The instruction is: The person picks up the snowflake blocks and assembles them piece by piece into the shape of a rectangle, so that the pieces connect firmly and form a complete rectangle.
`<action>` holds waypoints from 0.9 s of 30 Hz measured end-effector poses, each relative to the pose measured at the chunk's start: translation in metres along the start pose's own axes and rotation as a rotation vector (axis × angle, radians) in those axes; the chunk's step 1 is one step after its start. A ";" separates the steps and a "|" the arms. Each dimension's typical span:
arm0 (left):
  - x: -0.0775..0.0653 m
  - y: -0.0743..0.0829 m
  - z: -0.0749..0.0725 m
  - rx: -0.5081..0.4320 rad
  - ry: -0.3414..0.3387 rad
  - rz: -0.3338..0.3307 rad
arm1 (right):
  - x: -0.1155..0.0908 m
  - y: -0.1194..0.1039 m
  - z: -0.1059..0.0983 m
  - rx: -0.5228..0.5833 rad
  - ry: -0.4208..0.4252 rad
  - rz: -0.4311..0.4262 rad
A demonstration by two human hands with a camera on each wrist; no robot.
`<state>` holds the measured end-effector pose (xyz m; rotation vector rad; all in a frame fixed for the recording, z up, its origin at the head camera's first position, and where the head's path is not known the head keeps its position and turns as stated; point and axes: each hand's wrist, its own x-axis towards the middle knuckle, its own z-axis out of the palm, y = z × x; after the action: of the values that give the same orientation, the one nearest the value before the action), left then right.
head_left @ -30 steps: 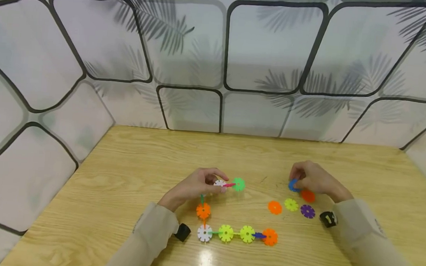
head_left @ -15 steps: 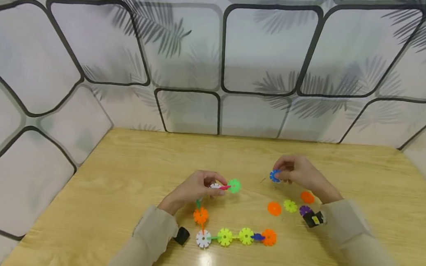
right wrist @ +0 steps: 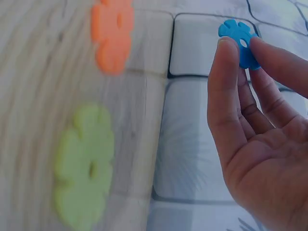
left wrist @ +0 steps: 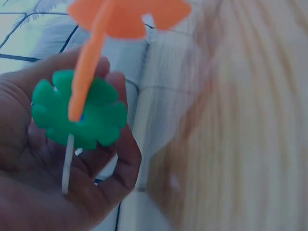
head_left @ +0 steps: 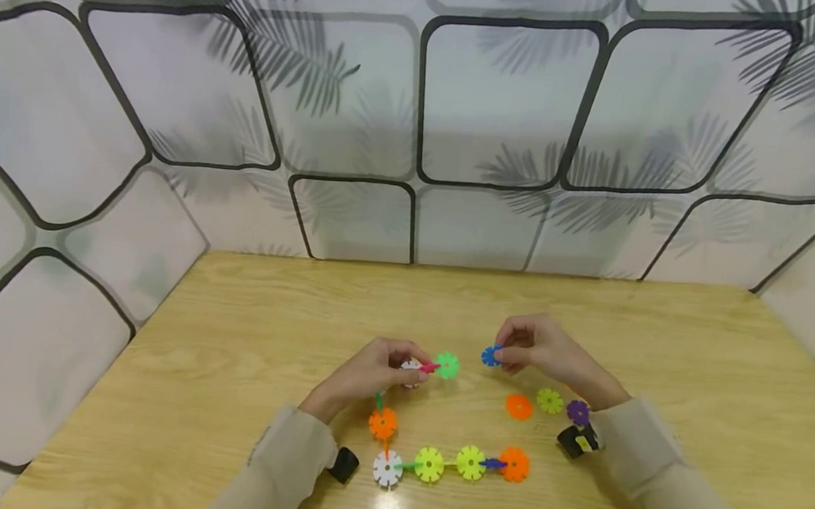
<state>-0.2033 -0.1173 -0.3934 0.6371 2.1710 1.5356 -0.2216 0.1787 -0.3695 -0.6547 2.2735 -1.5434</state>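
1. A pale wall covering [head_left: 361, 109], patterned with dark-outlined cells and grey fronds, rises behind a wood-grain table [head_left: 290, 309].

2. A linked chain [head_left: 383, 423] of notched plastic discs bends into three sides, its open side facing right. Its near row runs left to right, roughly parallel to the table's back edge, from a white disc [head_left: 388, 468] to an orange end disc [head_left: 514, 465]; some discs lie face up, others stand on edge between them.

3. The left hand [head_left: 369, 372], thumb and fingers curled, grips the chain's far side beside a pink disc [head_left: 429, 368]; a bright green disc [head_left: 447, 365] at that end points right.

4. The right hand [head_left: 546, 352] pinches a blue disc [head_left: 490, 356] between thumb and finger, over the table just right of the green end and apart from it, its face tilted and center hole visible at the wrist.

5. Loose orange [head_left: 519, 407], yellow [head_left: 549, 401] and purple [head_left: 578, 412] discs lie near the right sleeve [head_left: 639, 436].

6. Marks on the left sleeve [head_left: 294, 452] are too small to read.
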 end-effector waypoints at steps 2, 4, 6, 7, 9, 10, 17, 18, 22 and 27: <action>0.000 0.000 0.001 0.001 0.006 -0.007 | 0.002 0.001 0.004 0.002 -0.014 0.002; 0.001 0.001 0.003 0.010 0.007 -0.007 | 0.003 0.001 0.008 0.008 -0.022 -0.004; 0.002 0.001 0.004 0.012 0.008 -0.013 | 0.004 -0.001 0.012 0.003 -0.034 -0.011; 0.002 0.001 0.005 0.014 0.005 -0.013 | 0.004 -0.002 0.014 0.002 -0.037 -0.011; 0.002 0.001 0.005 0.017 0.007 -0.021 | 0.005 -0.003 0.018 0.000 -0.044 -0.013; 0.001 0.001 0.005 0.016 0.010 -0.028 | 0.005 -0.003 0.020 -0.002 -0.046 -0.017; 0.000 0.003 0.005 0.030 0.027 -0.020 | 0.007 -0.003 0.026 0.005 -0.053 -0.027; -0.001 0.003 0.005 0.033 0.026 -0.015 | 0.007 -0.003 0.026 0.008 -0.056 -0.028; -0.001 0.004 0.007 0.034 0.018 -0.007 | 0.006 -0.002 0.028 0.002 -0.062 -0.039; 0.000 0.006 0.010 0.055 0.037 -0.012 | 0.005 -0.004 0.033 -0.018 -0.040 -0.084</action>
<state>-0.1970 -0.1076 -0.3908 0.6172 2.2477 1.4972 -0.2092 0.1488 -0.3782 -0.7886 2.2601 -1.5347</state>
